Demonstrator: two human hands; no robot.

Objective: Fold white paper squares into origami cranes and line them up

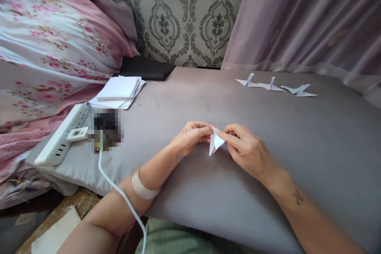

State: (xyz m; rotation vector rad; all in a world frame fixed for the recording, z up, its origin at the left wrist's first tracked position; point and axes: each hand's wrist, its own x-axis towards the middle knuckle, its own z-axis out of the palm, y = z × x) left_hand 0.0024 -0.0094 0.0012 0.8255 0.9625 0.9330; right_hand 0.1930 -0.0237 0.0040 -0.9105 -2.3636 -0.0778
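Note:
A small piece of folded white paper [216,142] is held between my two hands, above the near middle of the grey-covered table. My left hand [195,137] pinches its left upper edge, fingers closed. From the other side my right hand [245,145] grips the paper with thumb and forefinger, and the paper partly hides behind those fingers. Its loose flaps point downward, with one narrow tip lowest. At the far right of the table stand a folded paper crane [248,82], a second crane [271,85] and a third crane [299,90], side by side with wings spread.
A stack of white paper sheets [117,89] lies at the back left, in front of a black folder-like item [145,68]. A white power strip [64,135] with a plugged-in charger sits at the left edge. A white cable [119,190] crosses over my left forearm.

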